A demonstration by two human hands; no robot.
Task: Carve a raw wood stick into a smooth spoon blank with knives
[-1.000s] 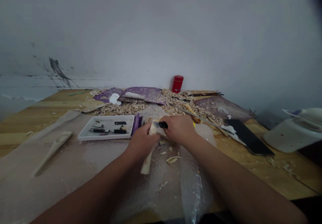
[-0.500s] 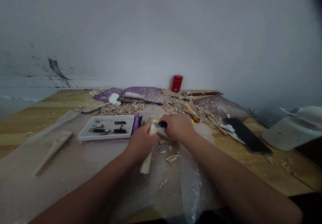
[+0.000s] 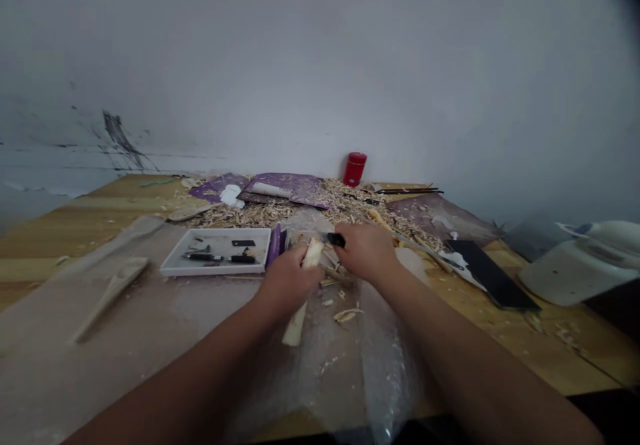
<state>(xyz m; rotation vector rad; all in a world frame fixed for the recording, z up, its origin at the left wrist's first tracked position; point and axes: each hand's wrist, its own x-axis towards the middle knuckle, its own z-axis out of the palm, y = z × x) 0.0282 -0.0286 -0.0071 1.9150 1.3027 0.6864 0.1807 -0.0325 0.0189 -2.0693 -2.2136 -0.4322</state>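
My left hand [image 3: 290, 274] is wrapped round a pale strip of wood [image 3: 296, 326], which slants up and away from me over the plastic sheet. Its upper end shows past my thumb. Just right of that end, my right hand [image 3: 366, 250] grips the black handle of a knife [image 3: 336, 239], whose blade points left by the tip of the wood. Whether blade and wood touch I cannot tell. Beneath my hands lie a few curled shavings [image 3: 349, 314] on the sheet. A carved wooden spoon [image 3: 113, 292] rests at the left.
A white tray [image 3: 167, 266] with black tools stands left of my hands. Behind are heaped wood shavings [image 3: 260, 216], purple plastic bags [image 3: 305, 185] and a red can [image 3: 355, 169] by the wall. At the right lie a black flat slab [image 3: 493, 275] and a white lidded pot [image 3: 565, 275].
The knife blade has come off the wood's face and moved a little right with my right hand. The wood's upper end has shifted slightly right; the whole view has also shifted slightly.
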